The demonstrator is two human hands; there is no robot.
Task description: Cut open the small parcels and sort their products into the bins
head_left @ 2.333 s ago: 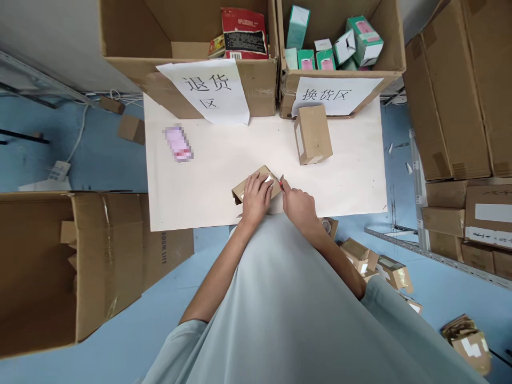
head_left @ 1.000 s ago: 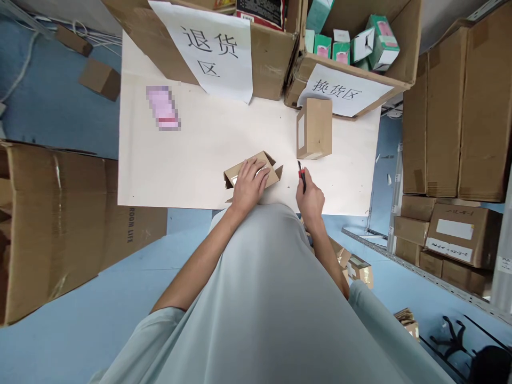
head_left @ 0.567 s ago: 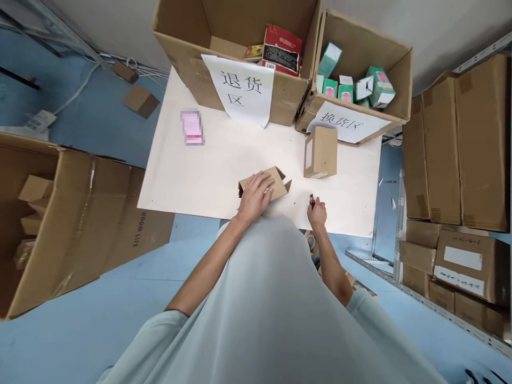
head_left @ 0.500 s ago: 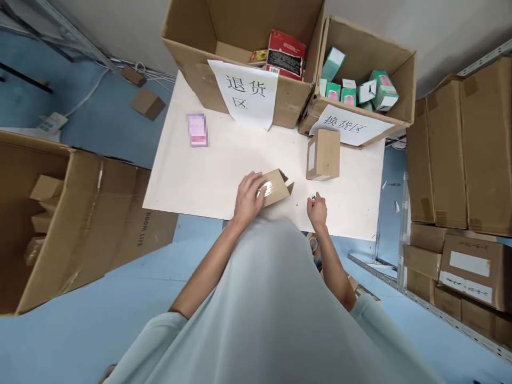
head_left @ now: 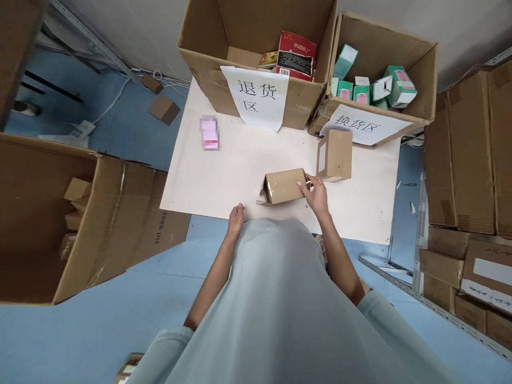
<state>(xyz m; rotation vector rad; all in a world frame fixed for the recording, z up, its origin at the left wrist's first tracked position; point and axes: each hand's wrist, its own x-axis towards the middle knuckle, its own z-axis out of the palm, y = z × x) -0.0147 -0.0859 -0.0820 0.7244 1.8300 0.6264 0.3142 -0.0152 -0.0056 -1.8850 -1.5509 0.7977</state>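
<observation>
Right hand (head_left: 316,194) pinches a box (head_left: 285,186) by its end.
The box extends leftward from that grip, over the table (head_left: 188,184); the left hand (head_left: 236,217) is at the table's edge, its grip unclear.

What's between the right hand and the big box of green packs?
The carton with the white side label: the head view shows it on the table, beyond the right hand, in front of the big box.

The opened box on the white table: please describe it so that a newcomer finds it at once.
On the white table, look before the two large cartons. The opened box lies near the person's edge, its right end in the right grip. Unlike the white-labelled box nearby, it has a flap sticking out leftward.
</observation>
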